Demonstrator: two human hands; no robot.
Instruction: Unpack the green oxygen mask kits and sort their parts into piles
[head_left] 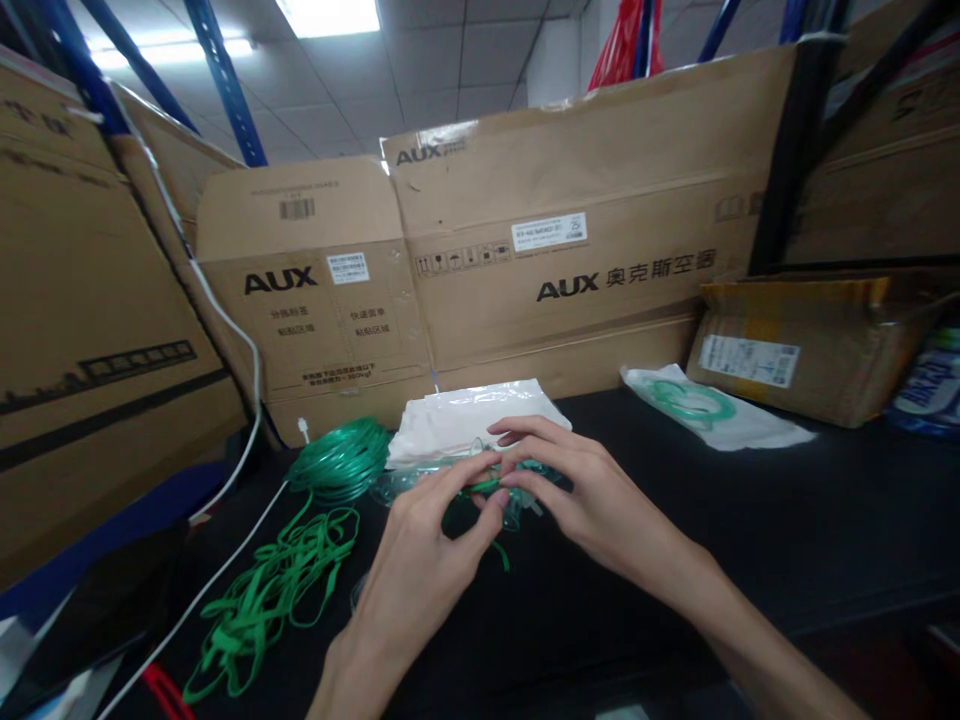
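Over the middle of the black table, my left hand (424,540) pinches a green elastic strap (482,487) between thumb and fingers. My right hand (566,475) meets it from the other side, its fingertips closed at the same strap. A short loose end of the strap hangs below the fingers. Under and behind my hands lie clear, green-tinted plastic pieces (409,484), which look like face masks; my fingers cover much of them. A stack of white plastic bags (465,415) lies just beyond. To the left are a coil of green tubing (345,460) and a tangled heap of green elastic straps (281,580).
At the right, a white bag with green tubing (694,408) lies before a taped cardboard box (802,345). Tall cardboard panels (585,230) wall the table's back and left. A white cable (240,540) runs along the left, near a dark flat object (112,600).
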